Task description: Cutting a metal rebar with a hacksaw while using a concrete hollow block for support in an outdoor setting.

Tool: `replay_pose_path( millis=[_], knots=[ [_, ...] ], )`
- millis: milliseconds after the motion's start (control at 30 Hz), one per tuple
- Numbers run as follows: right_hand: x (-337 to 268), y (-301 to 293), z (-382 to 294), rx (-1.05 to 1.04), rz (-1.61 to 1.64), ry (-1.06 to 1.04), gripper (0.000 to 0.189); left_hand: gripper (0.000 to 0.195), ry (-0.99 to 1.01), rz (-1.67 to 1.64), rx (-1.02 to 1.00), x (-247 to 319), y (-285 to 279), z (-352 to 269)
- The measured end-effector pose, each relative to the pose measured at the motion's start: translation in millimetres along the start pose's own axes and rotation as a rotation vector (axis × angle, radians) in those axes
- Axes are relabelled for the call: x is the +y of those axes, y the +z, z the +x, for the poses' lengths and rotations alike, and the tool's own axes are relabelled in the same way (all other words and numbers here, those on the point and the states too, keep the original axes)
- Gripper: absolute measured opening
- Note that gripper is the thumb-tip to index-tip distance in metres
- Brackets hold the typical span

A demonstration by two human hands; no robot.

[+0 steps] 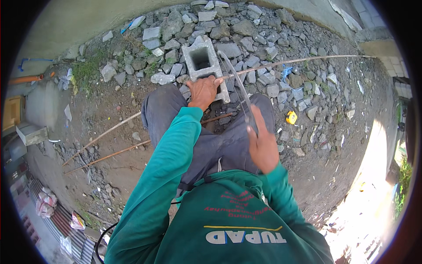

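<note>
My left hand (203,90) presses a long, thin rusty steel bar (280,62) down on a hollow concrete block (201,54). The bar crosses the block and runs far out to the right. My right hand (263,142) grips the handle of a hacksaw (235,72), blurred a little. Its frame slants up and left past the block's right side, and its blade crosses or lies very near the bar; the exact contact is too fine to tell. Both of my knees flank the near end of the block.
Broken concrete and stones (244,28) cover the ground beyond the block. A yellow tape measure (291,117) lies at the right. Another rusty bar (108,157) rests on the soil at left. Walls (82,23) bound the far side, and corrugated sheets (62,217) lie at lower left.
</note>
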State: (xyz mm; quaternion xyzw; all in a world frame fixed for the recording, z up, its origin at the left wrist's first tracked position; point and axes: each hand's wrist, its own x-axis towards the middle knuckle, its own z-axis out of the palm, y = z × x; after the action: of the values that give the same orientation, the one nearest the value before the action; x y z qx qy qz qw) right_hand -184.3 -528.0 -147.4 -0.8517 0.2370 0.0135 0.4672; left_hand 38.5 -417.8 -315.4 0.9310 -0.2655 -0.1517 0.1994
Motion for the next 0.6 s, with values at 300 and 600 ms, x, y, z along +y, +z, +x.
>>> replay_pose_path(
  millis=[300, 600],
  knots=[
    [17.7, 9.2, -37.3, 0.117, -0.097, -0.125, 0.059, 0.053, -0.003, -0.03, -0.015, 5.8, -2.5, 9.4],
    [27.2, 28.2, 128.5, 0.141, -0.15, -0.023, 0.055, 0.055, 0.038, -0.103, 0.046, 26.9, 20.7, 19.7]
  ],
)
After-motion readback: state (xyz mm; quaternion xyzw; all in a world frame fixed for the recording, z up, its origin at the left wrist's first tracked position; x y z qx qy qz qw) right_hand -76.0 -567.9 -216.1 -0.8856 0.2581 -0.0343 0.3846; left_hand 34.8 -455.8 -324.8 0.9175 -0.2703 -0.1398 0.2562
